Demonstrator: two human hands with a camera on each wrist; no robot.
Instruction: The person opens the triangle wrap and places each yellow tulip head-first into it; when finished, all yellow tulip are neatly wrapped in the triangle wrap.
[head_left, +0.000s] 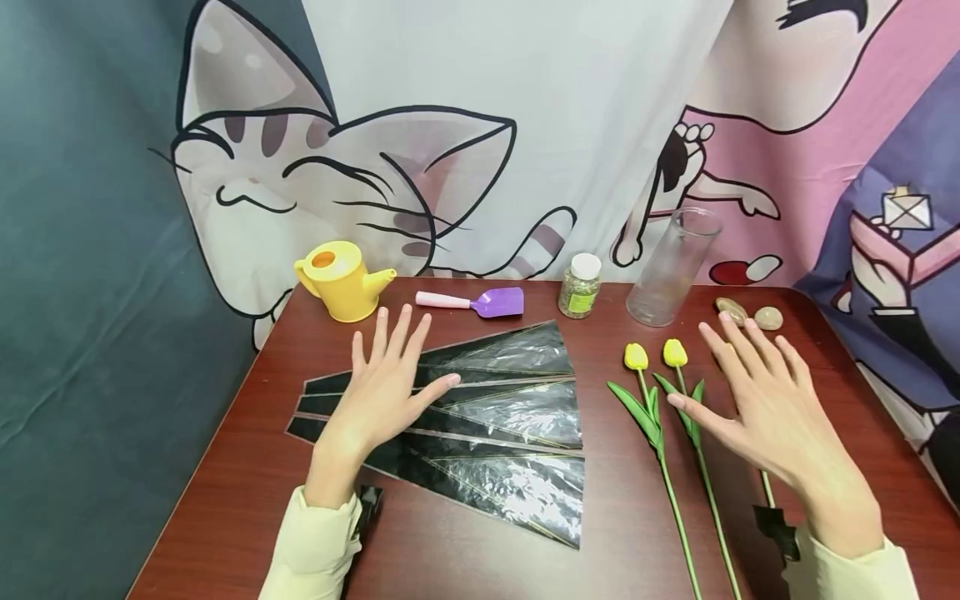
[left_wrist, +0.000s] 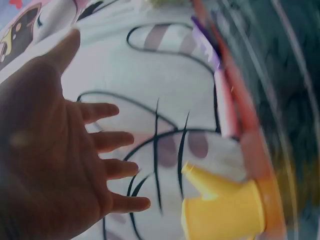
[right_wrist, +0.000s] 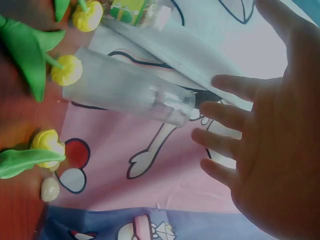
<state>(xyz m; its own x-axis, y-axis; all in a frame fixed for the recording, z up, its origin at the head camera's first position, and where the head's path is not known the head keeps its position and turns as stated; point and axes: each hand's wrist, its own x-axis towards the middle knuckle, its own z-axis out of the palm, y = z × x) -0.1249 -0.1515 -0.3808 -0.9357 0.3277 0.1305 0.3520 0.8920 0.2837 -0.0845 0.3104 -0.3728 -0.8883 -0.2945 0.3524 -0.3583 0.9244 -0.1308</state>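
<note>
My left hand (head_left: 382,392) is spread palm down above several black plastic wrapping sleeves (head_left: 517,408) that lie fanned out on the table. Fingers apart, my right hand (head_left: 772,417) hovers over the artificial yellow tulips (head_left: 636,357) at the right; it partly hides one of them. Neither hand holds anything. In the left wrist view the yellow watering can (left_wrist: 225,210) stands beyond the fingers. The right wrist view has the clear glass vase (right_wrist: 130,90) past the fingertips, with tulip heads (right_wrist: 66,70) at the left.
Along the back of the table (head_left: 465,533) stand a watering can (head_left: 341,283), a purple shovel (head_left: 498,302) with a pink handle, a white-lidded jar (head_left: 580,287), the glass vase (head_left: 667,275) and two stones (head_left: 768,318). A cartoon-print curtain (head_left: 450,67) hangs right behind them.
</note>
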